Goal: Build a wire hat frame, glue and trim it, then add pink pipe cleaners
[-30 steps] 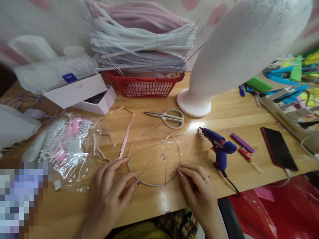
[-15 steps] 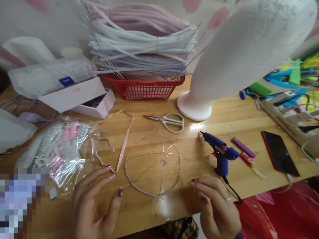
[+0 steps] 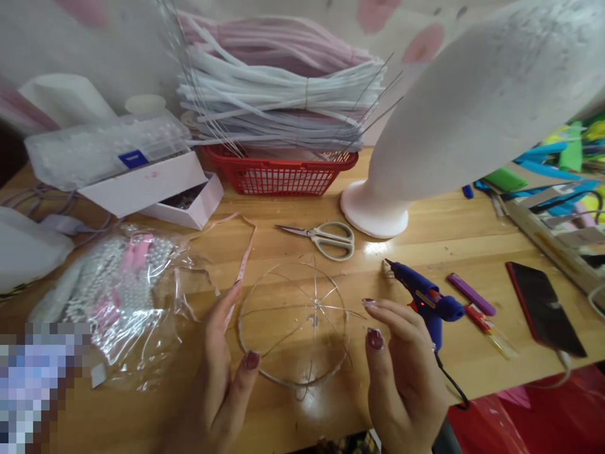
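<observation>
A round wire frame (image 3: 316, 305) with spokes crossing near its middle lies flat on the wooden table (image 3: 278, 416). At its left edge is my left hand (image 3: 220, 372), thumb apart from the fingers and nothing held. My right hand (image 3: 404, 372) hovers to the right of the ring, fingers slightly curled, thumb apart, also holding nothing. Part of a pink measuring tape (image 3: 246, 252) passes behind my left fingers. Scissors (image 3: 333, 241) lie beyond the ring. The blue glue gun (image 3: 420, 290) sits just past my right hand, which hides part of its handle.
Behind stand a red basket (image 3: 283, 176) under bundled fuzzy stems (image 3: 293, 88) and a white foam form (image 3: 439, 120). Bagged beads (image 3: 127, 284) and boxes (image 3: 142, 183) are at left. A purple object (image 3: 471, 294) and a phone (image 3: 546, 309) lie at right.
My left hand has moved right and forward to the ring's edge. My right hand has risen forward, its thumb and fingers further apart. The view has shifted slightly.
</observation>
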`<state>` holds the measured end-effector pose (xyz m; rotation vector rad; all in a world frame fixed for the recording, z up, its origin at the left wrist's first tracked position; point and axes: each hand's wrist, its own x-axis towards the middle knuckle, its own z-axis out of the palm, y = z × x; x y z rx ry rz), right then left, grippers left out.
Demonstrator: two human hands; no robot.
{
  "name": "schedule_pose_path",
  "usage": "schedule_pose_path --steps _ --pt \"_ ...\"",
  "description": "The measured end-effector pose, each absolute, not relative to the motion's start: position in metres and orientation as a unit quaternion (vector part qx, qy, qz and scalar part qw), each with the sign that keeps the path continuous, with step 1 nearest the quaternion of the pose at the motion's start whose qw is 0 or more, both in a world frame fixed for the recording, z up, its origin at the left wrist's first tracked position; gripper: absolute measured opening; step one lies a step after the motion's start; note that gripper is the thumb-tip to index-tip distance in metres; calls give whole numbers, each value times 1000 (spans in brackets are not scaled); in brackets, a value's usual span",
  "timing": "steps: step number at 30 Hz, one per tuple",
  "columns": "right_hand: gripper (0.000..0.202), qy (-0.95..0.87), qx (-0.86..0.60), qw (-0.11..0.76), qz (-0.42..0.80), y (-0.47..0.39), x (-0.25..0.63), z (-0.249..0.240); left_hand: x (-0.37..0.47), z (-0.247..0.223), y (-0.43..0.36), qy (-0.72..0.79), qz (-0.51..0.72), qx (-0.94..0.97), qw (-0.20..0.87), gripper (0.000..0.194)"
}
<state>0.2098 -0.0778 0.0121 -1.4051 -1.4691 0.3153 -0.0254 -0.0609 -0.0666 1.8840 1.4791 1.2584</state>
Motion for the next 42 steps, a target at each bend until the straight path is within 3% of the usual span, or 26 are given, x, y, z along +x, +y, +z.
schedule_pose_path --steps 4,9,16,20,24,26,28,33,38,42 --pt "31 -628 -606 469 135 -73 212 13 -17 -54 -67 534 441 672 261 85" --pt "47 -655 -594 439 159 -59 216 18 1 -31 -79 553 422 667 267 93" --pt "53 -667 -585 417 198 -50 222 18 -8 -22 -82 580 388 652 298 70" --pt "45 -602 -594 493 202 -57 220 13 -9 -14 -82 572 373 660 315 61" --pt "23 -530 -595 589 133 -71 214 11 -8 -10 -90 577 355 667 309 53" --pt "21 -524 -579 616 101 -81 213 9 -10 -8 -95 573 344 678 305 59" --pt "21 -537 -576 609 98 -90 214 6 -14 -6 -98 556 349 692 301 65" --pt "22 -584 -580 550 143 -107 218 -3 -18 4 -88 567 390 665 290 30" --pt "18 -601 -566 519 221 -109 217 -4 -11 20 -65 576 415 643 287 24" --pt "16 -610 -565 515 207 -107 218 -6 -14 38 -38 569 354 718 186 26"
